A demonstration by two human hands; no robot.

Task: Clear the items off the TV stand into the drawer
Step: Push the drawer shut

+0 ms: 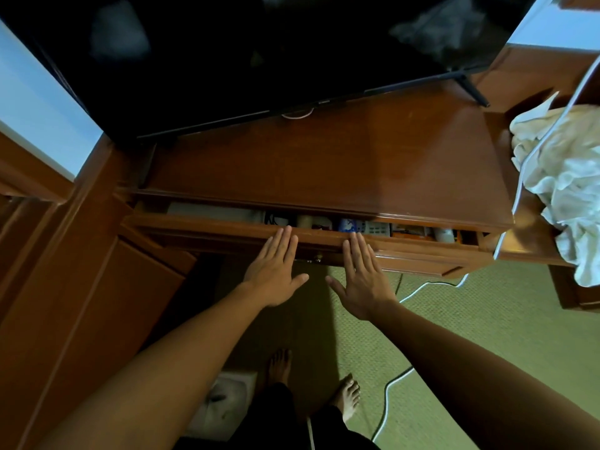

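The brown wooden TV stand [324,157] fills the middle of the head view, its top bare below the black TV [259,53]. Its drawer [211,227] stands open only by a narrow gap. In the gap I see several items: a remote control [376,228], a blue-and-white object [347,225], a cardboard tube [304,221] and a white bottle [444,235]. My left hand [276,267] and my right hand [362,277] lie flat against the drawer front, fingers straight and together, fingertips at its upper edge. Neither hand holds anything.
A crumpled white cloth [565,177] lies on a lower wooden surface at the right. A white cable [519,190] hangs past the stand's right end and runs over the green carpet [487,336]. My bare feet stand below, beside a white box [224,401].
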